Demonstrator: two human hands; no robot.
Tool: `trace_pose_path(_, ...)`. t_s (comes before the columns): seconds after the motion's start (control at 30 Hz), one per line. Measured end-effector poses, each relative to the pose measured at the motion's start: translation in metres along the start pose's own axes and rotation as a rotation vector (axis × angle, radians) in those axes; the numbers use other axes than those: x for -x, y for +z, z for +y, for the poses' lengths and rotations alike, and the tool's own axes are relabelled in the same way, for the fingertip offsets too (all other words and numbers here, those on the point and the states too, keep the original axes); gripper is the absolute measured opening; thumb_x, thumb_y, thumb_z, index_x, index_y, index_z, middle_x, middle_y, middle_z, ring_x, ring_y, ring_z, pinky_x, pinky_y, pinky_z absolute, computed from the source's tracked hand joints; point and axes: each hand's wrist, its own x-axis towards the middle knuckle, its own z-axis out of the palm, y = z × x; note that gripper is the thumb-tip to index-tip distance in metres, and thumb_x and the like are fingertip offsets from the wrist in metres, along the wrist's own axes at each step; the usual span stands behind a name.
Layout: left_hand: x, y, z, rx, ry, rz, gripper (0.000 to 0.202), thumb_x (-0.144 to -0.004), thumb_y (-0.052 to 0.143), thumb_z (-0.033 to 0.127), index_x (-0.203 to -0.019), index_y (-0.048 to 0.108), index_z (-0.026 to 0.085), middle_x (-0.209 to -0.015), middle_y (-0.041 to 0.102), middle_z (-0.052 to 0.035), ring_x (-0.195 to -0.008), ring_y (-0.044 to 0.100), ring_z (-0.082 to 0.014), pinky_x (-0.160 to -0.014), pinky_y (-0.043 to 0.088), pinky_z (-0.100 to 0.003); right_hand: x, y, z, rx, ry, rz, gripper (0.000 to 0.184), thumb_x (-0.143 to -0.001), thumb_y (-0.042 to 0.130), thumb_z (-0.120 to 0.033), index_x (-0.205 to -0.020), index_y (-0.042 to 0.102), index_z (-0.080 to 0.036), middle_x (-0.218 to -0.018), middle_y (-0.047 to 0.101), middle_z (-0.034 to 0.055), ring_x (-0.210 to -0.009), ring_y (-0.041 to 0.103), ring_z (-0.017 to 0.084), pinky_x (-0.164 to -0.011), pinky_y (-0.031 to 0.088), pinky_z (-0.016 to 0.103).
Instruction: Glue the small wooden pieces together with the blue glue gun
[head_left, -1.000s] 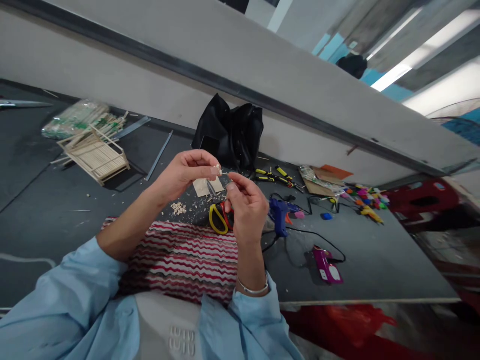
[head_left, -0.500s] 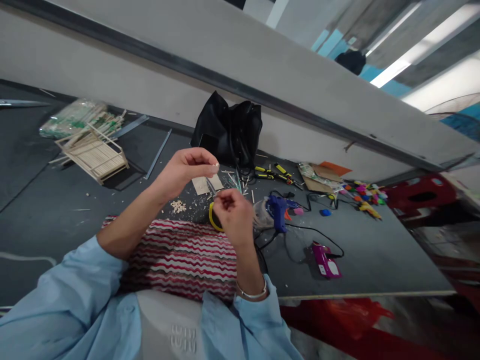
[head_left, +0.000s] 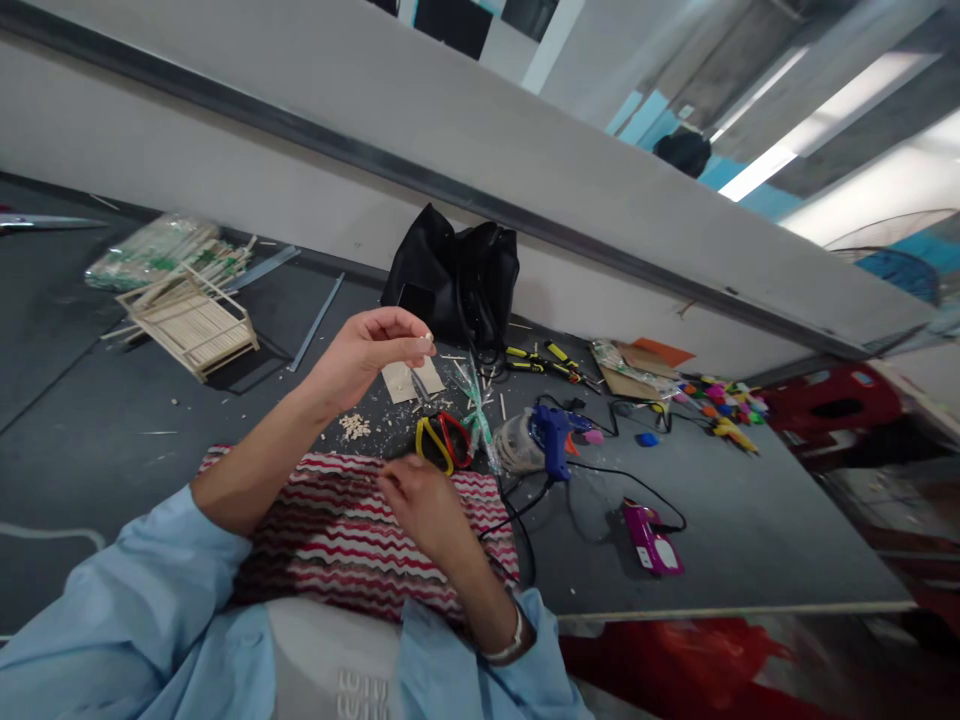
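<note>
My left hand (head_left: 379,350) is raised over the table, thumb and fingertips pinched on a small pale wooden piece (head_left: 428,338). Lower down, my right hand (head_left: 429,503) hovers over or rests on a red-and-white striped cloth (head_left: 322,530); which of these I cannot tell. Its fingers are drawn together, and whatever they hold is too small to make out. Just beyond it lie scissors with red and yellow handles (head_left: 452,440). Their blades point toward a flat light wooden sheet (head_left: 401,383). A small heap of pale wooden bits (head_left: 354,427) lies left of the scissors.
A stick-built wooden frame (head_left: 195,325) stands at left by a metal ruler (head_left: 316,322). Behind is a black bag (head_left: 450,265). Rightward are a blue glue gun (head_left: 555,440) with cables, yellow-black pliers (head_left: 525,360), a magenta box (head_left: 651,537) and coloured pompoms (head_left: 724,395).
My right hand has moved down and left from beside the left hand to the striped cloth, uncovering the scissors' handles. My left hand stays raised with the small piece.
</note>
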Motion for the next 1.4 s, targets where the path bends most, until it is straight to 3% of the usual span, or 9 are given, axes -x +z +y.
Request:
trace_pose_path(0.17,0.001,0.001,0.002,0.012,-0.017,0.019,0.015,-0.067,0.087,0.022,-0.077,0.076,0.019,-0.070,0.071,-0.0005,-0.061,0.061,-0.0089,-0.062,0.048,-0.024,0.045,-0.049,0.019,-0.107,-0.088,0.578,0.014,-0.101,0.059,-0.023,-0.095,0.072,-0.022,-0.089,0.076,0.0028,-0.080,0.071,0.016,-0.072,0.054,0.027)
trace_pose_path(0.27,0.002,0.001,0.003,0.020,-0.032,0.014,0.013,-0.067,0.087,0.021,-0.076,0.076,0.019,-0.069,0.071,-0.0005,-0.060,0.060,-0.0084,-0.060,0.047,-0.023,0.062,-0.073,0.040,0.081,0.016,0.927,0.013,-0.100,0.059,-0.024,-0.102,0.072,-0.022,-0.093,0.076,0.0053,-0.076,0.069,0.017,-0.069,0.055,0.029)
trace_pose_path(0.33,0.002,0.001,0.003,0.027,-0.040,0.008,0.014,-0.068,0.087,0.021,-0.076,0.077,0.019,-0.069,0.071,-0.0005,-0.060,0.060,-0.0080,-0.060,0.047,-0.022,0.063,-0.082,0.057,0.214,0.135,1.038,0.020,-0.100,0.058,-0.030,-0.108,0.071,-0.018,-0.099,0.076,0.0113,-0.081,0.070,0.021,-0.073,0.058,0.035)
trace_pose_path(0.43,0.001,0.000,0.002,0.050,-0.052,0.000,0.015,-0.068,0.089,0.022,-0.077,0.077,0.018,-0.071,0.073,-0.0007,-0.061,0.063,-0.0079,-0.060,0.049,-0.020,0.054,-0.084,0.085,0.357,0.293,0.978,0.052,-0.095,0.061,-0.049,-0.128,0.065,-0.009,-0.119,0.073,0.0244,-0.112,0.068,0.036,-0.098,0.055,0.055)
trace_pose_path(0.53,0.000,-0.002,0.002,0.090,-0.065,-0.014,0.017,-0.067,0.090,0.023,-0.077,0.077,0.018,-0.072,0.074,-0.0011,-0.062,0.065,-0.0084,-0.061,0.051,-0.020,0.045,-0.080,0.107,0.341,0.368,0.831,0.075,-0.092,0.059,-0.065,-0.139,0.058,-0.007,-0.131,0.069,0.0279,-0.126,0.062,0.041,-0.110,0.046,0.062)
trace_pose_path(0.87,-0.004,-0.006,-0.002,0.135,-0.091,-0.063,0.019,-0.068,0.091,0.025,-0.080,0.078,0.018,-0.076,0.075,-0.0012,-0.064,0.067,-0.0090,-0.064,0.054,-0.022,0.038,-0.084,0.129,0.333,0.454,0.739,0.084,-0.090,0.051,-0.068,-0.146,0.051,-0.004,-0.130,0.067,0.0309,-0.121,0.063,0.043,-0.105,0.048,0.061)
trace_pose_path(1.17,-0.005,-0.008,-0.004,0.125,-0.096,-0.076,0.023,-0.065,0.094,0.029,-0.078,0.079,0.017,-0.077,0.077,-0.0024,-0.064,0.068,-0.0097,-0.067,0.057,-0.023,0.039,-0.086,0.139,0.194,0.524,0.683,0.073,-0.086,0.056,-0.051,-0.144,0.052,-0.007,-0.136,0.066,0.0289,-0.118,0.067,0.041,-0.099,0.053,0.055)
trace_pose_path(1.3,-0.005,-0.008,-0.003,0.125,-0.093,-0.079,0.022,-0.065,0.094,0.028,-0.079,0.079,0.018,-0.078,0.077,-0.0023,-0.065,0.068,-0.0098,-0.067,0.056,-0.023,0.043,-0.092,0.124,0.095,0.563,0.871,0.063,-0.082,0.058,-0.044,-0.133,0.061,-0.007,-0.125,0.071,0.0288,-0.111,0.069,0.041,-0.097,0.054,0.057)
trace_pose_path(1.4,-0.005,-0.008,-0.003,0.120,-0.099,-0.090,0.024,-0.064,0.095,0.028,-0.078,0.079,0.017,-0.078,0.077,-0.0026,-0.066,0.068,-0.0106,-0.069,0.056,-0.024,0.048,-0.101,0.097,-0.184,0.508,0.983,0.038,-0.084,0.065,-0.048,-0.104,0.070,-0.017,-0.096,0.076,0.0173,-0.082,0.071,0.032,-0.076,0.057,0.047)
